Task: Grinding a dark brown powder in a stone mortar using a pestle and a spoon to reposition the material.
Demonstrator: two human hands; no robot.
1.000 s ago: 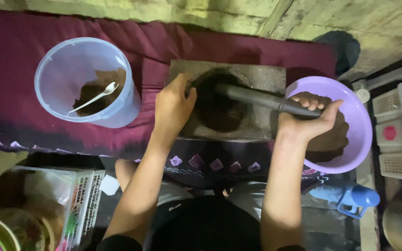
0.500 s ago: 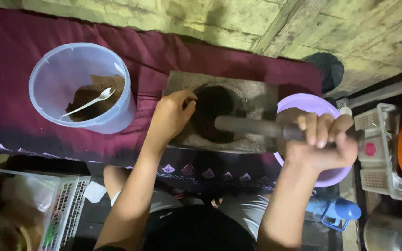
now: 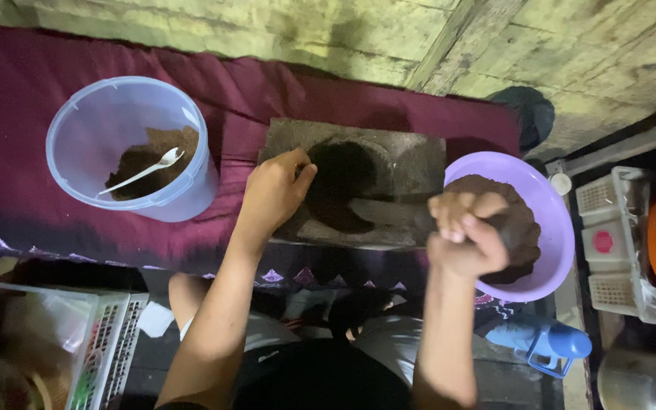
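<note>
Gripping a dark pestle point(image 3: 389, 216) in a closed right grip point(image 3: 465, 235), angled into the stone mortar point(image 3: 411, 163), left grip point(image 3: 275, 190) loosely curled steadying its rim alongside.

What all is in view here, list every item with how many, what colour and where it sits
stone mortar: one, dark grey, centre of the cloth, dark powder in its hollow
pestle: one, dark, across the mortar's near edge, blurred
clear tub: one, pale blue, left on the cloth, brown powder inside
spoon: one, white, lying in the tub
bowl: one, lilac, right of the mortar, heaped with brown powder
cloth: one, maroon, under the tub and mortar
basket: one, white, far right
jug: one, blue, lower right
left hand: on the mortar's left rim
right hand: fingers closed round the pestle's end
</note>
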